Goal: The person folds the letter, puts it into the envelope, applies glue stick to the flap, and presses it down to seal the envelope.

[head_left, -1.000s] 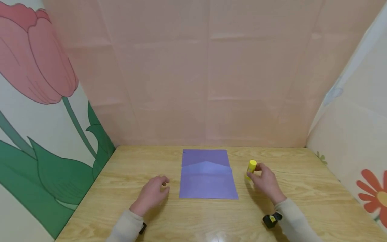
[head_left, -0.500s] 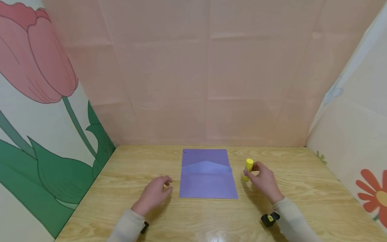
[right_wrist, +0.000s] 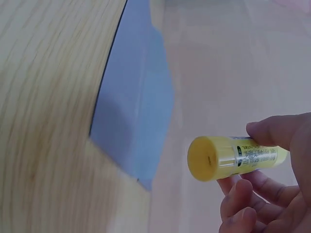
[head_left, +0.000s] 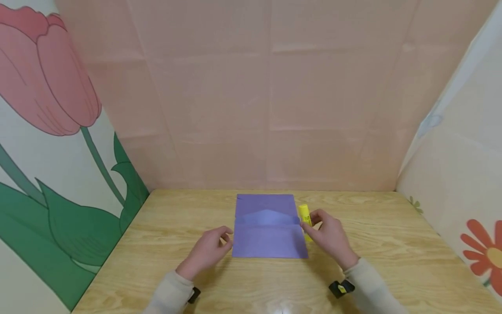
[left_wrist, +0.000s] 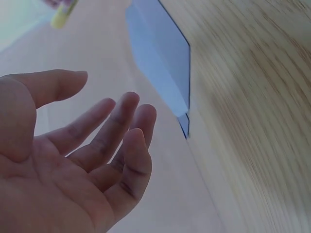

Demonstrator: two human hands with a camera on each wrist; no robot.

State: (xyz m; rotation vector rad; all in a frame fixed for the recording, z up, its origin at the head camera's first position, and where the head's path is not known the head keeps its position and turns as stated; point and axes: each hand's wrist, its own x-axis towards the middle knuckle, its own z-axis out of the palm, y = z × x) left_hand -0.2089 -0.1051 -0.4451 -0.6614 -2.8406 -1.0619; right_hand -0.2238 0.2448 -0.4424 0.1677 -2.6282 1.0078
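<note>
Purple folded paper [head_left: 266, 242], envelope-like, lies on the wooden table; its nearer, lighter part ends in a shallow point over the darker far part. My right hand [head_left: 329, 233] pinches a yellow glue stick [head_left: 304, 213] between thumb and fingers, at the paper's right edge. The right wrist view shows printed lettering on the glue stick [right_wrist: 248, 155] and its round end facing the camera. By the paper's left edge is my left hand [head_left: 208, 248], holding nothing. Its fingers [left_wrist: 102, 145] are loosely bent, with the thumb apart, in the left wrist view.
A wood-grain table [head_left: 270, 283] runs back to a creased pinkish sheet [head_left: 251, 109]. Side panels carry a large printed tulip [head_left: 51, 78] on the left and an orange flower [head_left: 486, 248] on the right. Each wrist wears a small black device [head_left: 342, 288].
My right hand has carried the glue stick leftward, from beside the paper to its right edge, tilting it slightly. My left hand has moved right, up to the left edge. The paper stays put.
</note>
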